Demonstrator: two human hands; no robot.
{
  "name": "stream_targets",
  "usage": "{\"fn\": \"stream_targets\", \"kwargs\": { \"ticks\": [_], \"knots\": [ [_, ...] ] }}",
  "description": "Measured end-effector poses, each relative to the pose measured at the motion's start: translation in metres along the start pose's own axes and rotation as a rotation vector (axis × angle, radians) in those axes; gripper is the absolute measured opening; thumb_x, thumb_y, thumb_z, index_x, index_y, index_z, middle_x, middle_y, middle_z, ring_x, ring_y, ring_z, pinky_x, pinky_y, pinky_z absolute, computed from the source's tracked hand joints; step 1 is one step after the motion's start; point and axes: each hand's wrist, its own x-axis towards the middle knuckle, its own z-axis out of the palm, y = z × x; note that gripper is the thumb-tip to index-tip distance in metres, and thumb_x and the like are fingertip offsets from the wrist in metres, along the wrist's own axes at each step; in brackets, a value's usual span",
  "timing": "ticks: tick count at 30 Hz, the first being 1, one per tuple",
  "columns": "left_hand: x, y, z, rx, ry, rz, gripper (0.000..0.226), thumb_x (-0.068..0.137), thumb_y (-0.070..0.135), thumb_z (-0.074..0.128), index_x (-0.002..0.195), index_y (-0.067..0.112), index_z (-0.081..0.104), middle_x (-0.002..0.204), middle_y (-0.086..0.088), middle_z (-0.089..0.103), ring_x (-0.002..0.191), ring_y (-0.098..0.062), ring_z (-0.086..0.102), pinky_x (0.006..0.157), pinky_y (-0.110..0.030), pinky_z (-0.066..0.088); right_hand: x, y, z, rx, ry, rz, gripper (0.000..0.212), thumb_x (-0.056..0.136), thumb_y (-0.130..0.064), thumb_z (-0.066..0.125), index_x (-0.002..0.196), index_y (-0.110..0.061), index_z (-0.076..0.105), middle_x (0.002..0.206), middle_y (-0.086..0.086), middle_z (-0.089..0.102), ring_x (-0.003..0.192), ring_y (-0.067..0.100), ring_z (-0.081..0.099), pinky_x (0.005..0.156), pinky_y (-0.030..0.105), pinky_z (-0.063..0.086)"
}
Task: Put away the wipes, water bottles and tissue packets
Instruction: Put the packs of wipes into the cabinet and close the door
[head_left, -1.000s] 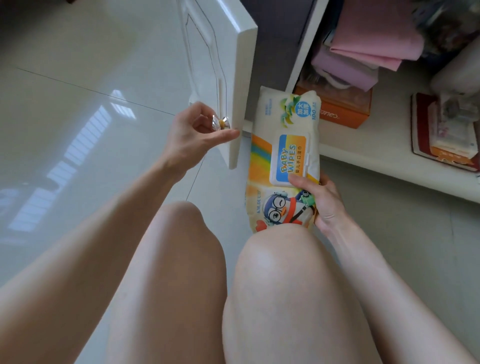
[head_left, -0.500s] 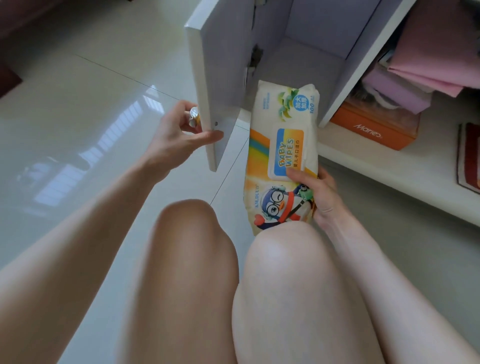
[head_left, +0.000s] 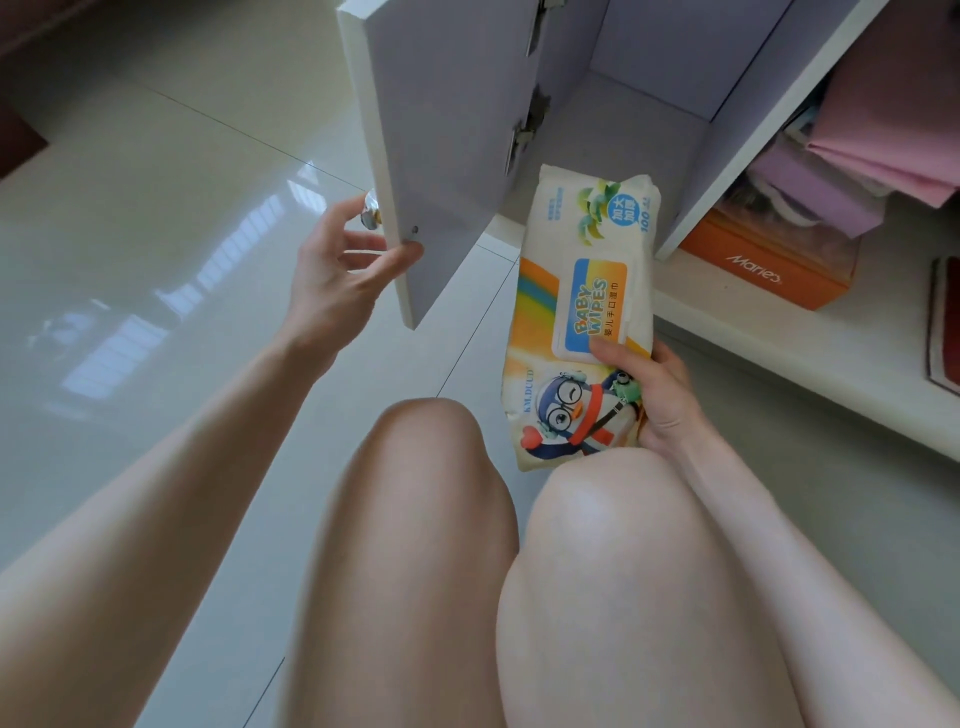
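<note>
1. My right hand (head_left: 657, 395) grips the wipes pack (head_left: 582, 322) near its bottom end, thumb across the front.
2. The pack stands just outside the open cupboard compartment (head_left: 634, 130), above my knee.
3. My left hand (head_left: 337, 270) pinches the door (head_left: 447, 140) edge beside the knob (head_left: 371, 210); I'd hold it wide.
4. I'd slide the pack in top first, flat.

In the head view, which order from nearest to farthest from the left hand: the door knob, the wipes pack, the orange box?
From the left hand:
1. Door knob, at the fingertips, on the open door's outer face.
2. Wipes pack, to the right, in the right hand.
3. Orange box, far right, on the open shelf.
</note>
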Motion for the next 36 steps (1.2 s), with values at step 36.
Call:
{"fn": "stream_targets", "kwargs": {
  "ticks": [36],
  "knots": [
    [-0.017,-0.008,0.079,0.161,-0.391,-0.254,0.055,0.076,0.071,0.059,0.100,0.022,0.062,0.098,0.004,0.068,0.095,-0.014,0.065,0.086,-0.035,0.053,-0.003,-0.020,-0.010,0.053,0.061,-0.055,0.060,0.056,-0.016,0.083,0.112,-0.013,0.062,0.097,0.008,0.076,0.085,0.027,0.074,0.064,0.034,0.059]
  ]
}}
